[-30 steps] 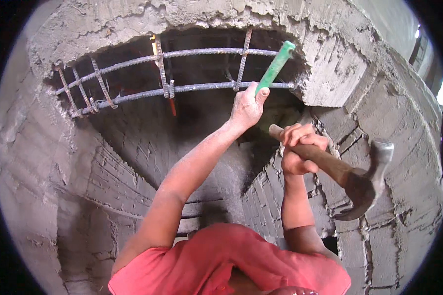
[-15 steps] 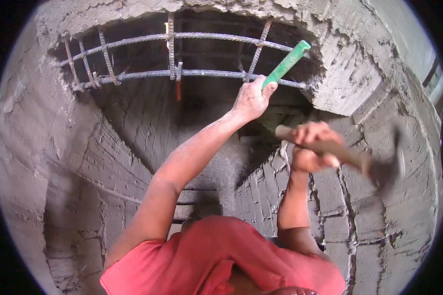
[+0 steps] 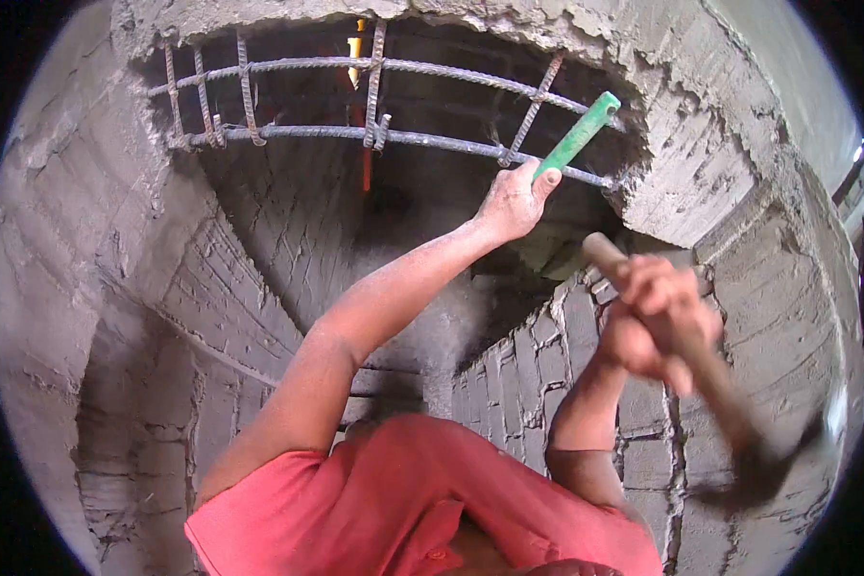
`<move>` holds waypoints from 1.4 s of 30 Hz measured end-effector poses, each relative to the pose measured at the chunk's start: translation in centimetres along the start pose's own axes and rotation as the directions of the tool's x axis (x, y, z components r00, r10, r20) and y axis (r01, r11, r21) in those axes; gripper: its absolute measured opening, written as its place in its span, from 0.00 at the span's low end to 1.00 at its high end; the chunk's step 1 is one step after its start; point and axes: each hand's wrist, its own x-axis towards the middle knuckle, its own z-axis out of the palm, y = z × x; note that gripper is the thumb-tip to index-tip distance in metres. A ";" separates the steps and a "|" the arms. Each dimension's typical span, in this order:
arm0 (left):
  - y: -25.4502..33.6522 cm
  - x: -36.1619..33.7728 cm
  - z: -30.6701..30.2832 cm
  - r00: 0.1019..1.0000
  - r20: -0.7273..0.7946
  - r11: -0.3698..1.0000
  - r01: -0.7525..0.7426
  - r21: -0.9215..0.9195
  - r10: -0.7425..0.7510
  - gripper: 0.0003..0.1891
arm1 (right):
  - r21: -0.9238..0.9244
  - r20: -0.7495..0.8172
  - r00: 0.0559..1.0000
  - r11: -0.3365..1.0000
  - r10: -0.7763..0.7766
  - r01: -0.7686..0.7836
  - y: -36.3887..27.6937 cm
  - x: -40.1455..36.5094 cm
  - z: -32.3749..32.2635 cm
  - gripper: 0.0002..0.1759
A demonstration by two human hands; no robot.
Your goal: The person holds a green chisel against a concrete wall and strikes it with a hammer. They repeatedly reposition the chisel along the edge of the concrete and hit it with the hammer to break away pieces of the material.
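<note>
My left hand (image 3: 515,204) is closed around a green chisel-like bar (image 3: 580,132), its lower part hidden by the hand. The bar slants up to the right, with its upper end over the rebar (image 3: 432,142) near the broken concrete edge (image 3: 686,173) in this view. Lower on the right, my right hand (image 3: 658,322) grips a hammer (image 3: 725,394) by its wooden handle. The handle's butt points up to the left, and the dark head, smeared by motion, hangs down at the right by the wall.
Crossed steel bars span the opening in the concrete overhead. A yellow-and-orange strip (image 3: 355,58) hangs behind them. Rough block walls rise on the left (image 3: 144,461) and right (image 3: 768,288), narrowing towards the middle.
The hammer has swung down and to the right, its head now lower and farther out. My left hand keeps hold of the green bar. The whole view has shifted slightly.
</note>
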 end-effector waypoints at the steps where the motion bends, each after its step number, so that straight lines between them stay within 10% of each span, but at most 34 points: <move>1: -0.2 0.0 0.4 1.000 -0.017 0.999 -0.013 -0.040 0.012 0.31 | -0.042 -0.014 0.995 0.994 -0.101 0.100 -0.5 0.4 1.0 0.41; 3: -0.1 -0.1 0.9 1.000 0.001 0.994 0.025 -0.104 -0.026 0.32 | -0.084 0.083 0.985 0.983 -0.154 0.161 0.6 -0.2 -0.3 0.43; 4: 0.3 -0.2 1.2 0.998 0.018 0.986 0.057 -0.159 -0.054 0.32 | -0.273 0.045 0.991 0.955 0.130 -0.113 2.1 -0.9 -1.5 0.36; 5: 0.6 0.0 1.6 0.998 0.019 0.986 0.054 -0.160 -0.052 0.32 | -0.653 0.118 0.989 0.757 0.090 0.009 5.0 -2.0 -3.4 0.30; 6: 1.0 -0.4 2.2 0.997 -0.037 0.987 0.059 -0.150 -0.066 0.32 | -0.818 -0.091 0.858 0.454 0.505 -0.354 6.7 -1.5 -3.5 0.25; 8: 1.1 -0.4 2.0 0.993 -0.096 0.991 0.053 -0.126 -0.065 0.32 | -0.925 -0.008 0.909 0.343 0.418 -0.166 6.5 -1.9 -4.8 0.27; 10: 0.7 -0.6 2.1 0.996 -0.091 0.996 0.015 -0.085 -0.022 0.32 | -0.538 -0.197 0.842 0.662 0.503 -0.522 3.2 -1.6 -2.6 0.26; 13: 0.2 -0.5 2.5 0.994 -0.106 0.992 0.012 -0.125 -0.026 0.32 | 0.134 -0.120 0.962 0.965 0.244 -0.228 -0.5 1.3 0.7 0.21; 14: 0.2 -0.5 2.6 0.995 -0.092 0.988 0.012 -0.151 -0.026 0.32 | -0.170 0.040 0.996 0.983 0.082 -0.074 -1.5 2.3 1.8 0.22; 16: 0.2 -0.4 2.8 0.997 -0.053 0.982 0.049 -0.183 -0.059 0.32 | -0.171 -0.012 0.977 0.964 -0.211 0.205 0.2 2.5 3.0 0.26; 18: 0.1 -0.6 3.1 0.994 -0.029 0.971 0.096 -0.221 -0.105 0.32 | -0.670 0.118 0.991 0.741 0.058 0.036 4.8 -0.2 -3.3 0.29; 20: 1.4 -0.8 4.0 0.994 -0.086 0.982 0.056 -0.178 -0.072 0.31 | -0.827 -0.136 0.801 0.378 0.583 -0.416 7.1 -1.5 -5.7 0.28; 22: 2.2 -0.9 4.6 0.992 -0.109 0.985 0.043 -0.167 -0.061 0.31 | -0.591 -0.249 0.828 0.599 0.502 -0.541 4.1 -0.2 -4.5 0.24; 25: 2.8 -1.3 5.3 0.987 -0.149 0.985 0.039 -0.168 -0.064 0.32 | -0.184 -0.049 0.983 0.966 0.175 -0.181 -1.3 3.8 -0.6 0.37; 30: 4.6 -3.9 4.9 0.994 -0.081 0.967 0.048 -0.252 -0.070 0.30 | -0.297 0.174 0.954 0.910 -0.245 0.288 -8.7 5.8 1.5 0.42; 33: 3.2 -8.8 4.2 0.984 0.104 0.946 0.166 -0.280 -0.142 0.32 | -0.416 0.067 0.985 0.893 -0.158 0.172 -9.2 0.3 0.3 0.41; 35: 1.4 -12.9 5.3 0.831 0.383 0.724 0.545 -0.423 -0.403 0.31 | -0.446 -0.085 0.996 0.893 0.024 -0.059 -9.1 -5.8 -1.7 0.37; 37: -1.9 -18.4 7.0 0.492 0.607 0.262 0.864 -0.430 -0.624 0.29 | -0.616 -0.322 0.905 0.664 0.280 -0.424 -10.2 -13.3 -4.0 0.17; 39: -5.6 -24.9 7.7 0.071 0.726 -0.172 0.951 -0.256 -0.685 0.28 | -0.832 -0.252 0.895 0.391 0.367 -0.394 -12.8 -18.5 -5.4 0.08; 40: -8.2 -28.9 7.9 -0.152 0.773 -0.393 0.910 -0.135 -0.617 0.29 | -0.679 -0.537 0.729 0.296 0.423 -0.672 -13.6 -22.9 -5.8 0.08; 42: -10.7 -37.8 7.2 0.085 0.811 -0.097 0.980 -0.172 -0.579 0.28 | -0.828 -0.479 0.655 -0.053 0.585 -0.558 -16.6 -28.7 -9.0 0.05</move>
